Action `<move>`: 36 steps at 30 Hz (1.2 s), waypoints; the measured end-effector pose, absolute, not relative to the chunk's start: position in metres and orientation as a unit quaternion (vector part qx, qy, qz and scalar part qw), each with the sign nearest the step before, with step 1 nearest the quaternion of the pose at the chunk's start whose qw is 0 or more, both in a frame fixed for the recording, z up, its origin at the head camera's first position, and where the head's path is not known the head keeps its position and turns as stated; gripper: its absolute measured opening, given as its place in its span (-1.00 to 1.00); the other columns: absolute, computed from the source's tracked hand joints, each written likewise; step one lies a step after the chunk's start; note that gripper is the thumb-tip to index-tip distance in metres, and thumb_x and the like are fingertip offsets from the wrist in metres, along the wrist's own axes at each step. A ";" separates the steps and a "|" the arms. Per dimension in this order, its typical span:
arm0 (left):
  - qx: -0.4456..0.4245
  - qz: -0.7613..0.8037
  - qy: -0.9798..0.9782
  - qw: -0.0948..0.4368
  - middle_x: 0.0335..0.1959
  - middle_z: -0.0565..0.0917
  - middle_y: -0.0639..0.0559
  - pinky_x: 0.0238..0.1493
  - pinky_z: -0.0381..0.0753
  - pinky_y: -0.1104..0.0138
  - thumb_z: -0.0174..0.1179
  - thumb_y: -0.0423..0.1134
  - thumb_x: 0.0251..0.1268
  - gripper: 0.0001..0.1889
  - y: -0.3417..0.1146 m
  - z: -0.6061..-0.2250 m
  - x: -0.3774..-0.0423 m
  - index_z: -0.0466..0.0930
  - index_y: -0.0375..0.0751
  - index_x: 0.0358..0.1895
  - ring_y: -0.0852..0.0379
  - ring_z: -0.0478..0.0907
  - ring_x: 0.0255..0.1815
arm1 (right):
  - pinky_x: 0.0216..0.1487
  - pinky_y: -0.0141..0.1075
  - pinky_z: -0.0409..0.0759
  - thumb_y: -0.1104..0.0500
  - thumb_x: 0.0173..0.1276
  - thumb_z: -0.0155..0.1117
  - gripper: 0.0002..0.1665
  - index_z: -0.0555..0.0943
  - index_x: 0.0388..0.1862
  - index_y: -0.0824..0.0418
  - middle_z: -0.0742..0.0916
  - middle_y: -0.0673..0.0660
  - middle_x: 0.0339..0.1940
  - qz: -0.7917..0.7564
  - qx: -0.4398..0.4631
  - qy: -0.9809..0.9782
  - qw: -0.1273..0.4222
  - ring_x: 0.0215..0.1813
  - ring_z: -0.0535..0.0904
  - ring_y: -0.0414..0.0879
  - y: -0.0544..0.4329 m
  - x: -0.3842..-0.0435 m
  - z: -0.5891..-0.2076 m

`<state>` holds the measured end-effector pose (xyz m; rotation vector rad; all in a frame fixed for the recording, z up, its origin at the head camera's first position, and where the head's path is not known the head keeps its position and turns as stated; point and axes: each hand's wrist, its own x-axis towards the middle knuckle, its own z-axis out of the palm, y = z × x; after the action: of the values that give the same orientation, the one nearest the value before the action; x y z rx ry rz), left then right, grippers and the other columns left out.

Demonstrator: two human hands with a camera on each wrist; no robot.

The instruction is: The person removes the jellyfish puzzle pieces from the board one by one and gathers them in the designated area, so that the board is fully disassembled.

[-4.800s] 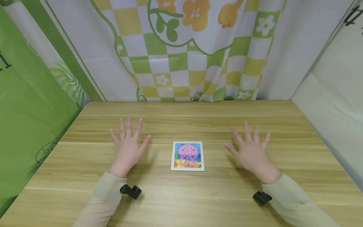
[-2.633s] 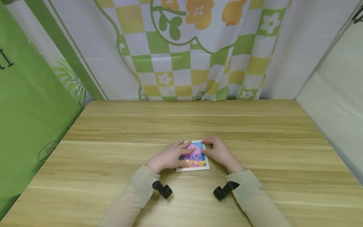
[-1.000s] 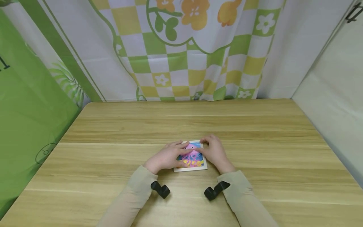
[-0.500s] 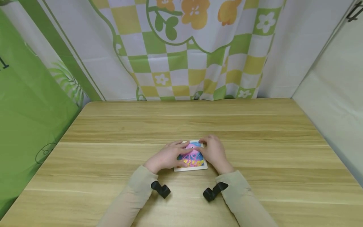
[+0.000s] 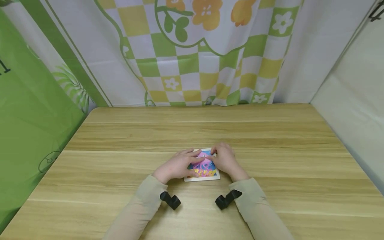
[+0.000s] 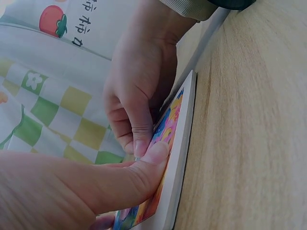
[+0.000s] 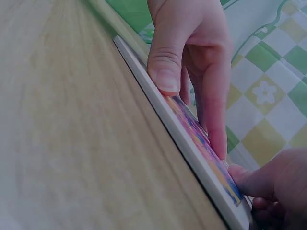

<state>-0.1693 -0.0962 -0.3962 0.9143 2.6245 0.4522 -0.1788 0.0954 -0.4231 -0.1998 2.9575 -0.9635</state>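
Note:
A small square picture board (image 5: pixel 201 178) with a white frame and a pink jellyfish lies on the table, turned slightly. My left hand (image 5: pixel 177 164) lies over its left side, thumb and fingers pressing the picture from above. At the upper right corner is my right hand (image 5: pixel 225 160), its thumb on the picture and its index finger bent close to the thumb. In the left wrist view, the right hand (image 6: pixel 139 81) has curled fingers at the board's far edge. The right wrist view shows the left thumb (image 7: pixel 165 72) on the colourful print. Both hands cover parts of the picture.
The wood-grain table (image 5: pixel 120 133) reaches back to a checkered floral curtain (image 5: pixel 192 73). A green cloth (image 5: pixel 36 126) hangs at the left and a pale cloth (image 5: pixel 354 86) at the right. Black wrist cameras (image 5: pixel 170 200) sit at both cuffs.
Both hands, earlier spread apart beside the board, have come in onto it, and the board has turned slightly. Over the last second the right index finger has drawn closer to its thumb.

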 end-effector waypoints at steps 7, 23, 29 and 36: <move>0.312 0.157 0.922 0.165 0.49 0.16 0.05 0.44 0.00 -0.12 0.29 -0.02 0.17 -0.35 -0.097 -0.397 -0.167 0.34 0.07 0.36 -0.12 0.01 0.51 | -0.02 -0.07 0.46 0.17 0.13 0.44 -0.67 0.62 -0.21 0.34 0.62 0.21 -0.24 -0.369 -0.072 0.927 -0.008 -0.13 0.50 0.07 0.100 -0.177 -0.426; 0.321 0.153 0.922 0.155 0.48 0.17 0.04 0.45 0.02 -0.07 0.30 -0.02 0.16 -0.31 -0.095 -0.398 -0.168 0.32 -0.06 0.37 -0.12 0.04 0.51 | 0.09 -0.02 0.50 0.23 0.15 0.40 -0.67 0.67 -0.15 0.43 0.70 0.32 -0.17 -0.265 -0.045 0.963 0.030 -0.02 0.59 0.18 0.089 -0.170 -0.400; 0.318 0.151 0.923 0.155 0.48 0.19 0.02 0.44 0.04 -0.08 0.31 -0.03 0.15 -0.31 -0.095 -0.396 -0.167 0.34 -0.08 0.36 -0.13 0.05 0.50 | 0.03 -0.05 0.54 0.23 0.12 0.43 -0.67 0.66 -0.19 0.43 0.72 0.28 -0.20 -0.262 -0.021 0.963 0.060 -0.07 0.60 0.14 0.084 -0.175 -0.394; 0.314 0.157 0.923 0.156 0.48 0.19 0.04 0.45 0.03 -0.07 0.32 -0.05 0.14 -0.32 -0.096 -0.394 -0.166 0.34 -0.07 0.36 -0.12 0.06 0.50 | -0.21 -0.18 0.52 0.22 0.12 0.44 -0.67 0.58 -0.22 0.41 0.62 0.18 -0.37 -0.300 -0.017 0.949 0.101 -0.31 0.51 -0.02 0.088 -0.183 -0.396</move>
<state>-0.1663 -0.0956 -0.3938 0.8985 2.6432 0.4502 -0.1829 0.0879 -0.3955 -0.0505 2.8022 -0.8855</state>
